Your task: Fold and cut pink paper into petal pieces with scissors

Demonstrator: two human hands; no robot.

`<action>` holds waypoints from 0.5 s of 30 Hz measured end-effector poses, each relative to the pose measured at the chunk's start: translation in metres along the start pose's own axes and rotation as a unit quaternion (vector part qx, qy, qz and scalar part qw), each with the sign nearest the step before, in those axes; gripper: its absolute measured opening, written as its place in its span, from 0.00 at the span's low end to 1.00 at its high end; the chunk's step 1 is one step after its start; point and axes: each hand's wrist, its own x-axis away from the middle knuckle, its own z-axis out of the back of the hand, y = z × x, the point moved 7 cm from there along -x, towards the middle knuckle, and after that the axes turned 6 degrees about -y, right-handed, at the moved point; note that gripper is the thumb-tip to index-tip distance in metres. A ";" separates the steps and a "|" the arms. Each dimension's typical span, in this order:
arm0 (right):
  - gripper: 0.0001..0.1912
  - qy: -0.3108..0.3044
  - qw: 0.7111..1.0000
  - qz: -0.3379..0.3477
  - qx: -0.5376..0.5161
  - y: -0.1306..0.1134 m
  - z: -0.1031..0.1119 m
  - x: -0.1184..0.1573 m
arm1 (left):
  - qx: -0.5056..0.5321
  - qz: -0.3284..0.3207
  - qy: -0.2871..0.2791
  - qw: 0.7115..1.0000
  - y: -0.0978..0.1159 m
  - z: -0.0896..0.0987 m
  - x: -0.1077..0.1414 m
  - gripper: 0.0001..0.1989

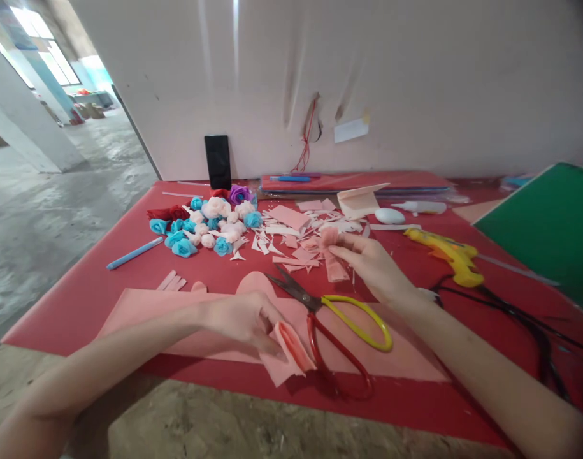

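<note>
My left hand (246,319) is closed on a folded piece of pink paper (291,350), low over the front of the table. In my right hand (362,258), pinched between thumb and fingers, is a pink paper strip (336,258) above the pile of scraps. Between the two hands lie scissors (310,301) with one yellow and one red handle, their blades apart. Under them a large pink paper sheet (143,312) is spread along the front. A rounded pink piece (256,283) shows just beyond my left hand.
Blue, white, red and purple paper flowers (217,223) cluster at the back left, near an upright phone (218,162). Paper scraps (291,239) lie mid-table. A yellow glue gun (446,252) with a black cable and a green board (549,223) are at right. A blue pen (134,253) lies left.
</note>
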 end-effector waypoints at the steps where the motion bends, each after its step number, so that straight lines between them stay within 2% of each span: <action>1: 0.04 -0.005 1.000 -0.003 -0.010 0.004 0.000 -0.002 | -0.007 0.005 -0.039 0.999 -0.001 -0.007 0.000 0.04; 3: 0.04 -0.021 0.999 -0.009 -0.038 0.012 -0.003 -0.006 | -0.023 0.017 -0.091 0.995 -0.002 -0.016 0.000 0.05; 5: 0.01 -0.035 0.997 -0.016 -0.066 0.018 -0.007 -0.008 | -0.033 0.023 -0.098 0.994 -0.003 -0.018 0.000 0.06; 8: 0.05 -0.058 0.995 -0.024 -0.080 0.021 -0.014 -0.008 | -0.040 0.032 -0.103 0.993 -0.003 -0.018 0.001 0.07; 12: 0.07 -0.087 0.995 -0.032 -0.041 0.021 -0.017 -0.006 | -0.040 0.038 -0.092 0.994 -0.002 -0.016 0.001 0.07; 15: 0.05 -0.095 0.994 -0.050 0.037 0.027 -0.012 -0.009 | -0.051 0.037 -0.087 0.994 -0.001 -0.015 0.001 0.09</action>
